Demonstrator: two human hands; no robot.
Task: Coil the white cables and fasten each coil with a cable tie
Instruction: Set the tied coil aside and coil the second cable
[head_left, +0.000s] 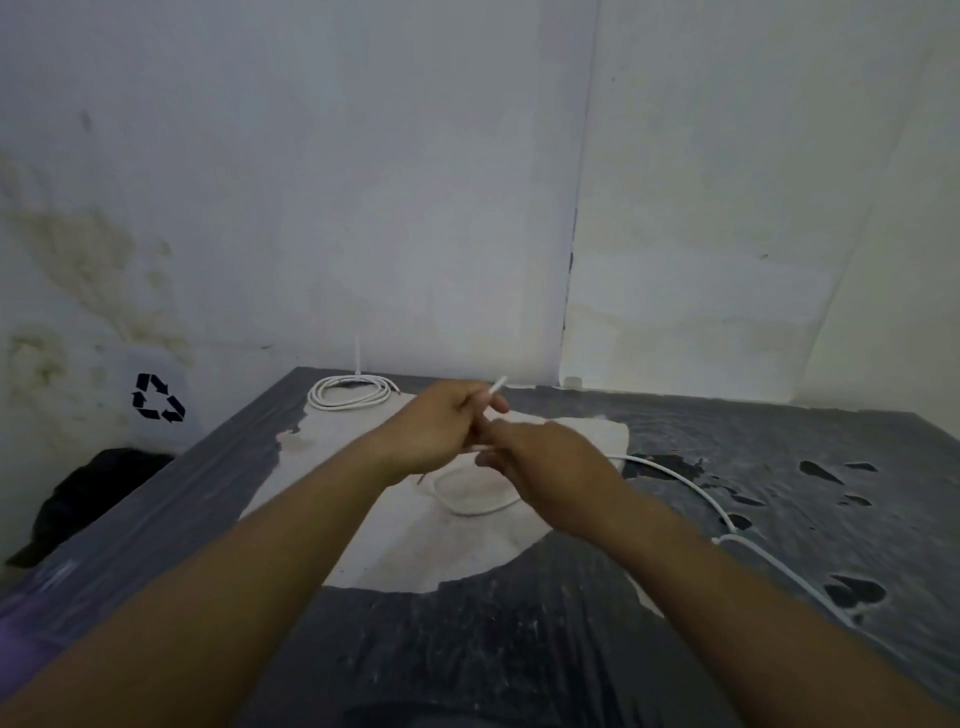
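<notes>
Risk noted at mid-table: left hand (436, 423) pinching the free end of the white cable (691, 486), right hand (545, 462) closed beside it with grip contents not discernible; loose loop (467, 499) on the pale cloth (415, 545) liable to spring open if tension slackens, and tail trailing toward the right edge liable to snag on torn plastic covering (779, 441). Farther back, near the far-left corner: coiled cable (348, 397), tie not discernible. Beyond the left edge: recycling-marked container (156, 397), dark bundle (93, 493); neither obstructing.

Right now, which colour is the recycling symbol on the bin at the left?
Black, on the pale bin beside the table; the head view shows it.
</notes>
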